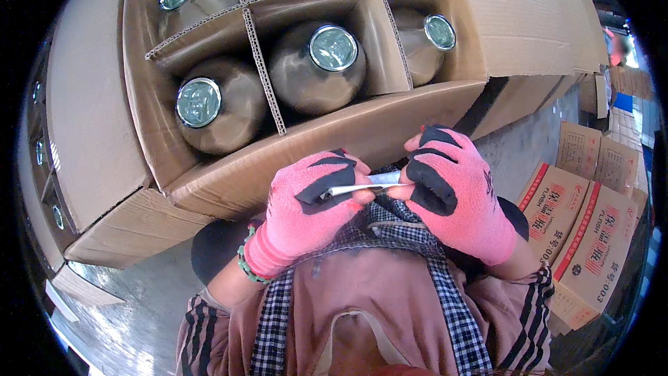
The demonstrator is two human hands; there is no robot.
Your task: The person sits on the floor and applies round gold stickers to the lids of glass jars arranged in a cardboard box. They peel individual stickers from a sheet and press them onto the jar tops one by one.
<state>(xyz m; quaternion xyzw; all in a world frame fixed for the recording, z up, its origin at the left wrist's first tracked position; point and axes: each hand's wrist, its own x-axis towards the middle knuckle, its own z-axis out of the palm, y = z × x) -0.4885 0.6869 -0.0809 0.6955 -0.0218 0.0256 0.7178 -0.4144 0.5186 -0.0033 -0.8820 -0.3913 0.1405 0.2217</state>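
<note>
My left hand point(306, 198) and my right hand point(459, 191) wear pink knit gloves with dark palms and bare fingertips. Between them, in front of my apron, both pinch a thin white strip point(385, 178), which looks like folded paper or film; its exact kind cannot be made out. Just beyond my hands stands an open cardboard box point(334, 129) split by cardboard dividers point(263, 69). In its compartments sit several round, shiny glass vessels, among them a near-left one point(233, 115), a middle one point(299, 80) and a right one point(417, 56), each with a greenish glassy top.
Open box flaps spread left point(87, 97) and right point(529, 14). Another box with glass tops point(42, 153) shows at the far left edge. Printed cartons point(591, 244) are stacked on the grey floor point(160, 292) to my right. A blurred person point(616, 49) is far right.
</note>
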